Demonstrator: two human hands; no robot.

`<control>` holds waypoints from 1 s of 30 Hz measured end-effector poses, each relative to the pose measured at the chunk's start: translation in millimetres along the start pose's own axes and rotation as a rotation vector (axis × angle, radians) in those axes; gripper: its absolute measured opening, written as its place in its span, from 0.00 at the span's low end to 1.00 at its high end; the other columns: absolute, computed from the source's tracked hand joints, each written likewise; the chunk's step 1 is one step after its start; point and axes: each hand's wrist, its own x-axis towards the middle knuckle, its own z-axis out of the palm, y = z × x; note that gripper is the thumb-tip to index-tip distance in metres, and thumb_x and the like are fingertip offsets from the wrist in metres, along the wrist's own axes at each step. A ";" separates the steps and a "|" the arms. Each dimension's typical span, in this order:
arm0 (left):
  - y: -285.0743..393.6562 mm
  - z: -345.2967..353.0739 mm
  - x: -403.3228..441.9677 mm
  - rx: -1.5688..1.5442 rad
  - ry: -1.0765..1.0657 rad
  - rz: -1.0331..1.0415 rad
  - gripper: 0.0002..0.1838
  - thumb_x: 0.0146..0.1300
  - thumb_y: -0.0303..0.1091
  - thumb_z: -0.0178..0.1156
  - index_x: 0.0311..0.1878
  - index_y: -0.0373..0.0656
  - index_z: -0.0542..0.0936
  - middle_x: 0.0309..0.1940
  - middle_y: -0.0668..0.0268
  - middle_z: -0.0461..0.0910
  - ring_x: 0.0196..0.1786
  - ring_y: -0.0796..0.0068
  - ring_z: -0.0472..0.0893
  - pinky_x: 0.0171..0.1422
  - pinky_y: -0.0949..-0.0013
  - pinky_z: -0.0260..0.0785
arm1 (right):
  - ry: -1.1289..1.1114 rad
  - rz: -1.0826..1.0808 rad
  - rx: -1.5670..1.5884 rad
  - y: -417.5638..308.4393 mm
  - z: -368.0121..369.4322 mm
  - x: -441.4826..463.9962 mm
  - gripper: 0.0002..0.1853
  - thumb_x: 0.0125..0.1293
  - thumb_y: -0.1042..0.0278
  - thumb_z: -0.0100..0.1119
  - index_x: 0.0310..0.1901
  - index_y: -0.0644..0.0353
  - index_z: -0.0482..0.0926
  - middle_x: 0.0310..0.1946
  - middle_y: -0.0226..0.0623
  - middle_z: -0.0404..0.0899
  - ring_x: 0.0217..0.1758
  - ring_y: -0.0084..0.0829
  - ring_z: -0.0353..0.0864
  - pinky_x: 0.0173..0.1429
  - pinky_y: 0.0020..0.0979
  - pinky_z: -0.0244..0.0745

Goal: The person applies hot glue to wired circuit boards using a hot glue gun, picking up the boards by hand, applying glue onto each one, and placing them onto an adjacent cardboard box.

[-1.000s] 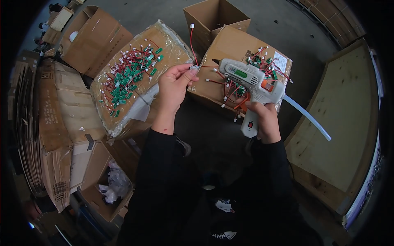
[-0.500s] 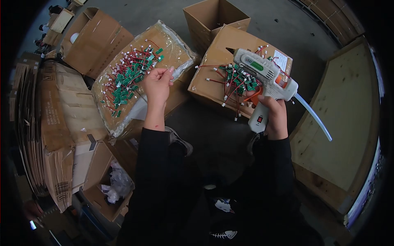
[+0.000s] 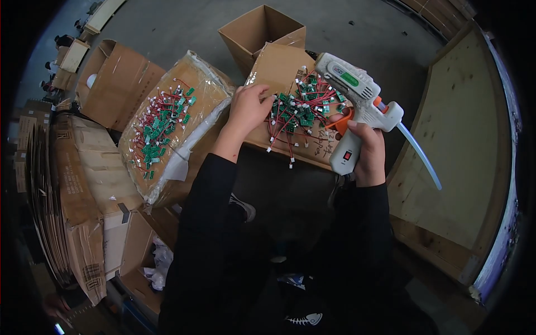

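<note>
My right hand (image 3: 369, 151) is wrapped round the handle of a white hot glue gun (image 3: 349, 84), with a finger at its orange trigger. The gun's nozzle points up and left, and a clear glue stick (image 3: 420, 151) sticks out of its back. My left hand (image 3: 249, 109) is beside a pile of small green circuit boards (image 3: 296, 111) with red wires and white connectors, on a cardboard box (image 3: 273, 64). Its fingers are bent, with a gap between thumb and forefinger and nothing visible in them. A second heap of wired circuit boards (image 3: 159, 128) lies to the left.
The second heap rests on a taped, plastic-wrapped box (image 3: 195, 72). Beyond stands an open carton (image 3: 262, 33); another open carton (image 3: 120, 78) is at far left. Flattened cardboard (image 3: 42, 184) is stacked left. A wooden panel (image 3: 452, 139) stands right.
My left hand has moved right, from beside the left heap to the pile on the right box, and its pinched fingers have parted. The glue gun stays in my right hand. The view has shifted.
</note>
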 end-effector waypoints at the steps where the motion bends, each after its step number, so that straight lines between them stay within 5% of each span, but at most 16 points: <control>1: 1.8 3.6 6.3 -0.062 -0.177 -0.054 0.18 0.56 0.35 0.67 0.48 0.36 0.82 0.38 0.55 0.84 0.41 0.61 0.84 0.47 0.63 0.75 | -0.001 -0.010 0.010 -0.3 -4.1 -0.1 0.22 0.56 0.75 0.55 0.54 0.69 0.71 0.42 0.46 0.83 0.48 0.36 0.83 0.57 0.35 0.75; 3: 5.8 2.6 21.6 -0.192 -0.450 -0.239 0.16 0.53 0.34 0.69 0.44 0.37 0.84 0.37 0.54 0.85 0.40 0.60 0.84 0.46 0.63 0.75 | -0.029 -0.004 0.058 -1.5 -7.5 2.4 0.23 0.56 0.75 0.55 0.55 0.69 0.71 0.42 0.46 0.83 0.47 0.36 0.83 0.57 0.35 0.74; 5: 0.8 3.8 30.7 -0.187 -0.492 -0.243 0.15 0.53 0.34 0.69 0.43 0.38 0.85 0.36 0.54 0.85 0.38 0.60 0.85 0.45 0.63 0.75 | -0.043 -0.013 0.093 -10.1 -5.2 0.4 0.26 0.56 0.74 0.54 0.58 0.70 0.69 0.42 0.46 0.83 0.47 0.35 0.83 0.58 0.34 0.74; 10: 15.4 -11.2 38.0 -0.121 -0.297 -0.131 0.10 0.59 0.31 0.62 0.41 0.38 0.85 0.33 0.50 0.83 0.38 0.52 0.84 0.46 0.60 0.75 | -0.055 0.016 0.106 -19.1 -7.6 -3.6 0.28 0.55 0.74 0.54 0.60 0.71 0.67 0.43 0.45 0.83 0.49 0.35 0.82 0.58 0.34 0.74; 13: 19.6 -17.2 36.5 -0.039 -0.050 -0.001 0.10 0.61 0.29 0.61 0.44 0.36 0.83 0.31 0.56 0.84 0.34 0.66 0.84 0.43 0.67 0.75 | -0.059 0.008 0.102 -18.2 -11.9 -3.6 0.28 0.55 0.74 0.54 0.61 0.70 0.67 0.44 0.45 0.82 0.49 0.34 0.82 0.58 0.34 0.73; 16: 20.6 -32.4 22.8 -0.206 0.033 -0.184 0.09 0.63 0.30 0.60 0.42 0.36 0.81 0.32 0.57 0.84 0.33 0.65 0.84 0.40 0.68 0.75 | -0.035 0.003 0.127 -21.7 -12.6 -7.3 0.27 0.55 0.74 0.54 0.59 0.70 0.68 0.45 0.45 0.82 0.50 0.35 0.82 0.60 0.34 0.73; 18: 5.6 -38.6 5.4 -0.673 0.077 -0.458 0.06 0.65 0.30 0.60 0.40 0.36 0.80 0.28 0.66 0.81 0.28 0.78 0.79 0.33 0.76 0.71 | -0.014 -0.003 0.133 -23.5 -13.4 -8.0 0.26 0.55 0.73 0.55 0.58 0.70 0.69 0.44 0.45 0.83 0.50 0.35 0.82 0.61 0.34 0.72; 22: -7.4 -55.2 -42.9 -0.883 0.130 -0.597 0.06 0.68 0.31 0.60 0.40 0.39 0.79 0.26 0.69 0.80 0.26 0.83 0.75 0.28 0.81 0.64 | -0.012 0.023 0.088 -23.9 -12.8 -8.2 0.25 0.56 0.73 0.55 0.57 0.70 0.69 0.44 0.45 0.82 0.50 0.36 0.83 0.61 0.35 0.73; 30: 10.8 -76.1 -56.2 -1.395 0.262 -0.818 0.20 0.68 0.26 0.54 0.63 0.36 0.70 0.36 0.63 0.80 0.33 0.75 0.79 0.38 0.75 0.74 | -0.066 0.057 0.030 -5.0 -1.4 -7.0 0.28 0.54 0.72 0.53 0.59 0.68 0.69 0.44 0.42 0.83 0.48 0.30 0.80 0.54 0.30 0.71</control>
